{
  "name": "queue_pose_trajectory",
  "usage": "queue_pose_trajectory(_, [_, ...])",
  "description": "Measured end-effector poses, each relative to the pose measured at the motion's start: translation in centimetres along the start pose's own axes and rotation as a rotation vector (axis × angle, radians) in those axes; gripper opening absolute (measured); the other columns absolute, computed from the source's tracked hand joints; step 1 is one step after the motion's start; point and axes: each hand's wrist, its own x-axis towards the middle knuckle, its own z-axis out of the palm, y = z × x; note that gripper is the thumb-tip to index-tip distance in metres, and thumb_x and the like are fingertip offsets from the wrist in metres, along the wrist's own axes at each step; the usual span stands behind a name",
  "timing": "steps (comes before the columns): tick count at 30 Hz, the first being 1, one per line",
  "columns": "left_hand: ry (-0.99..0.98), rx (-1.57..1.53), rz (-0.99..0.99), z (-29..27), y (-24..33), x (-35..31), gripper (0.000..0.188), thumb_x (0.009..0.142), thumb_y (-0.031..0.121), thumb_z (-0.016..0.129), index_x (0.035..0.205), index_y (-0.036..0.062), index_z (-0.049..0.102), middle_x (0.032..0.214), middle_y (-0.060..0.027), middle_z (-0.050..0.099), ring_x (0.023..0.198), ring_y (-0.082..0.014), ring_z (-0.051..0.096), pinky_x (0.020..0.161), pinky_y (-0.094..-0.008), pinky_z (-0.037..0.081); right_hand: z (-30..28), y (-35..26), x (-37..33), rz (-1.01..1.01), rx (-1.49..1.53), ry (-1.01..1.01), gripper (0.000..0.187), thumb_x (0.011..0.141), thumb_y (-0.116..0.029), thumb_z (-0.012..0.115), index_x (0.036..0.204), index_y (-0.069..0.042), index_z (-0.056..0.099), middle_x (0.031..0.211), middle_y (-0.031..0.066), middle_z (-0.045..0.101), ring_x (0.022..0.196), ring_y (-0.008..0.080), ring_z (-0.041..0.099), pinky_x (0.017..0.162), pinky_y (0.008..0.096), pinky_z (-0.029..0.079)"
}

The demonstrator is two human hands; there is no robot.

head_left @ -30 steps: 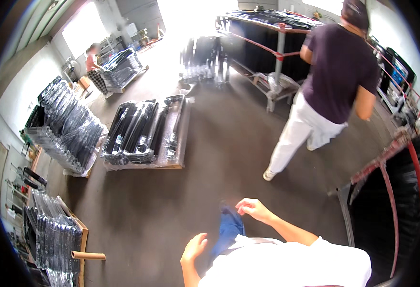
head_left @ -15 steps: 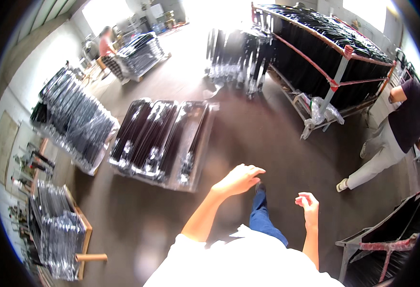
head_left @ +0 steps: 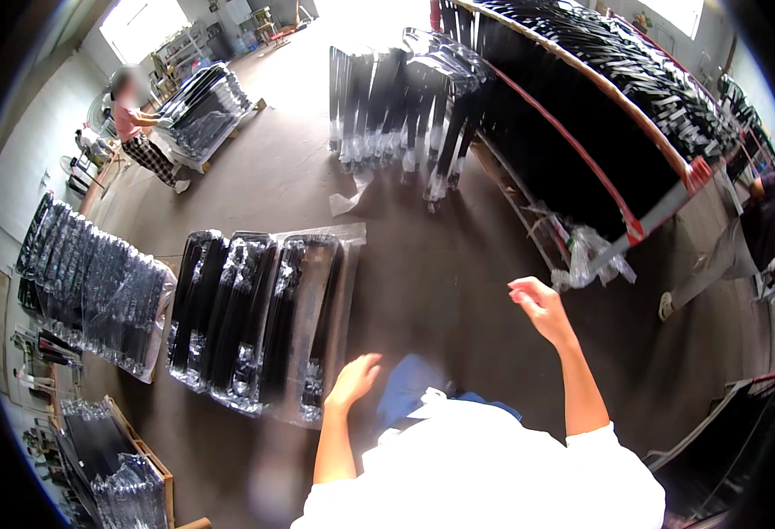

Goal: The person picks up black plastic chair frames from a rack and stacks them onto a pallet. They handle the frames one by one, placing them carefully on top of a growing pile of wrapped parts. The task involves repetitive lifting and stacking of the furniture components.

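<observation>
My left hand [head_left: 355, 381] hangs in the air in front of me, empty, its fingers loosely stretched. It is nearest to the pallet load [head_left: 268, 353] of long black parts in clear wrap, apart from it. My right hand [head_left: 542, 309] is raised further forward over the floor, fingers loosely bent, with nothing visible in it. Beyond it stands a large rack [head_left: 599, 264] with red and grey bars, packed with long black parts [head_left: 572, 115]. Crumpled clear plastic [head_left: 592, 256] hangs at the rack's lower corner. Neither hand touches anything.
Upright wrapped black parts [head_left: 405, 106] stand ahead, with a plastic scrap [head_left: 352, 194] on the floor. More wrapped stacks [head_left: 96, 273] line the left. A co-worker [head_left: 136, 132] bends over a pallet at far left; another person [head_left: 749, 229] stands at right. A second rack [head_left: 714, 450] is lower right.
The view has moved forward and turned, bringing the big rack and upright parts closer. My right hand has risen and swung forward; my left has dropped back toward my body.
</observation>
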Motion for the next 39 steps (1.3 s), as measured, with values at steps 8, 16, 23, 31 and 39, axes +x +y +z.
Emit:
queue_pose_trajectory(8, [0.125,-0.300,-0.413,-7.5,-9.8,15.9,0.026,0.081,0.014,0.048,0.106,0.0071,0.052,0.102,-0.0153,0.056,0.096,-0.0279,0.054,0.082,-0.0341,0.042,9.3,0.3,28.2,-0.176,-0.318,-0.613,0.023,0.079,-0.007,0.053,0.101,-0.005,0.053,0.092,0.0094,0.055,0.084,0.0203,0.055,0.071,0.0289,0.044])
queue_pose_trajectory(16, [0.356,0.049,0.098,-27.7,-7.0,47.3,0.024,0.080,0.009,0.046,0.102,0.0024,0.054,0.100,-0.0160,0.056,0.094,-0.0296,0.053,0.081,-0.0337,0.041,13.6,-0.8,51.7,-0.246,-0.285,-0.547,0.033,0.078,-0.006,0.051,0.110,-0.005,0.048,0.108,0.0131,0.049,0.103,0.0263,0.046,0.089,0.0300,0.035])
queue_pose_trajectory(23, [-0.030,-0.342,0.287,-33.0,-4.5,65.1,0.023,0.081,0.008,0.051,0.103,0.0018,0.054,0.094,-0.0119,0.058,0.088,-0.0208,0.056,0.077,-0.0277,0.043,14.5,5.7,72.2,-0.090,-0.174,-0.359,0.040,0.078,-0.012,0.053,0.117,-0.007,0.045,0.109,0.0051,0.047,0.091,0.0131,0.045,0.073,0.0239,0.037])
queue_pose_trajectory(31, [0.118,-0.300,-0.154,-41.7,-14.6,78.5,0.025,0.083,0.010,0.048,0.107,0.0019,0.052,0.102,-0.0103,0.057,0.095,-0.0188,0.054,0.081,-0.0278,0.041,18.4,12.3,105.9,-0.057,-0.020,-0.360,0.045,0.078,-0.017,0.052,0.118,0.001,0.041,0.114,0.0145,0.049,0.109,0.0217,0.045,0.090,0.0296,0.035])
queue_pose_trajectory(39, [0.111,-0.531,-0.242,-49.7,-16.2,89.6,0.027,0.085,0.013,0.045,0.109,0.0023,0.051,0.103,-0.0096,0.057,0.096,-0.0183,0.053,0.082,-0.0272,0.041,27.3,12.8,132.4,-0.030,-0.556,-0.051,0.061,0.077,-0.039,0.052,0.114,0.008,0.041,0.113,0.0276,0.045,0.109,0.0356,0.042,0.091,0.0370,0.033])
